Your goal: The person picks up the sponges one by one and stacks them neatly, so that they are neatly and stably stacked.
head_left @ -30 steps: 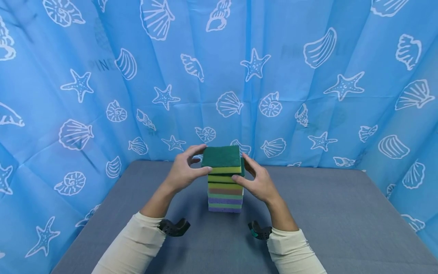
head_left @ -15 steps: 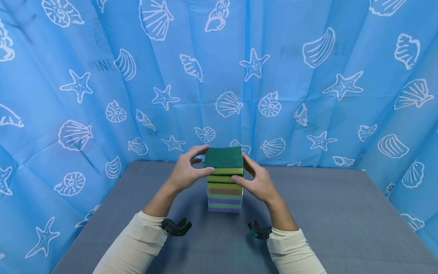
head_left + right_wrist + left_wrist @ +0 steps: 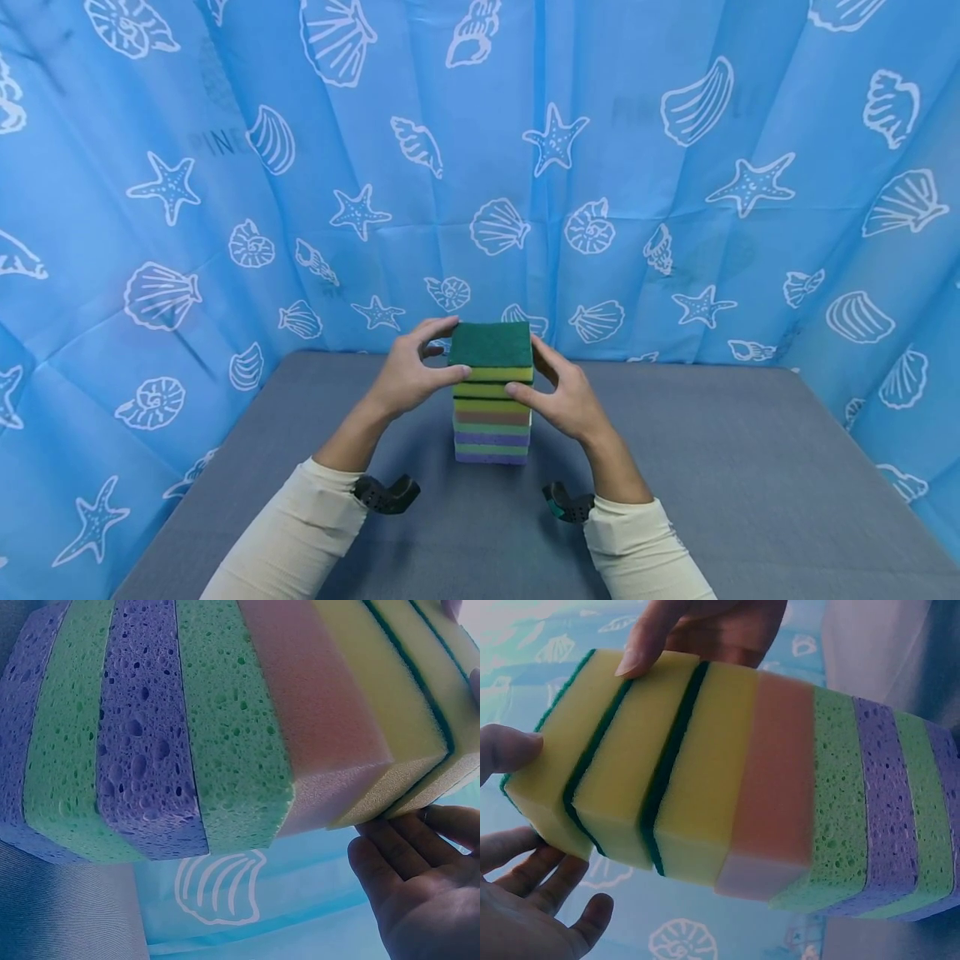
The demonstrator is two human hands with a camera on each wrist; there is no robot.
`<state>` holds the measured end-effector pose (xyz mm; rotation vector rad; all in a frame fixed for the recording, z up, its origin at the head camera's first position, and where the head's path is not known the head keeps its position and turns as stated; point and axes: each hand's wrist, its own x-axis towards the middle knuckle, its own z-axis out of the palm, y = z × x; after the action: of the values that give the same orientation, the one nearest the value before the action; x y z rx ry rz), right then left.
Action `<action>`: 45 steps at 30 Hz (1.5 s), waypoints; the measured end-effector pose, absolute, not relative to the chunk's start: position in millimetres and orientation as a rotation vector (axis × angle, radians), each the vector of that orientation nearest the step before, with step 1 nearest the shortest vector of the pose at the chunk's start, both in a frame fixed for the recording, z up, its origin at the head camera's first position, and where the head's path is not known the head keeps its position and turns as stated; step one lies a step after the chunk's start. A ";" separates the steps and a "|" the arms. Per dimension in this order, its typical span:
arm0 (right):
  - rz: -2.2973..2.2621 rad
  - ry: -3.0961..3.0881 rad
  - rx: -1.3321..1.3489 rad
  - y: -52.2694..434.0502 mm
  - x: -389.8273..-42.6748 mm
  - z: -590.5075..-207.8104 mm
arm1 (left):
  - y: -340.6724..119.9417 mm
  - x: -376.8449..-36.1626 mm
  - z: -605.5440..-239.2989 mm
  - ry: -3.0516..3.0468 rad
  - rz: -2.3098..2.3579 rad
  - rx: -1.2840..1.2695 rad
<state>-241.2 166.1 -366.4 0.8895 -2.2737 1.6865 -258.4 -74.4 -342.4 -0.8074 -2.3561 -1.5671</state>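
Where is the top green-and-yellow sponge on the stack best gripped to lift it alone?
Grip the top sponge by its two short yellow side faces, one hand from each side, as the left hand and right hand now sit. It lies flat and squared on the stack, so only its sides are free. Staying above the green seam should leave the sponges below untouched.

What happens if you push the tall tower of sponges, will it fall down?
Probably yes. The sponge stack is tall, narrow and only loosely piled, so a sideways push would likely topple or slide it. The pieces look like soft, holey foam, so they should be light and squashy, not breakable. The left hand and right hand steady its top.
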 end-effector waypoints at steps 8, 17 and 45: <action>1.696 -2.277 0.891 164.3 -241.2 -366.6 | -69.4 -240.3 -320.1 -2.399 -1.553 -0.789; 1.703 -2.276 0.896 164.1 -244.7 -370.3 | -71.3 -243.8 -324.2 -2.415 -1.613 -0.763; 1.683 -2.269 0.829 182.4 -253.0 -384.1 | -64.7 -269.6 -349.4 -2.447 -1.720 -0.808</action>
<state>-253.0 182.4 -384.1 0.8294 -2.2686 1.6827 -269.6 -64.7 -349.4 -0.8082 -2.4473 -1.7196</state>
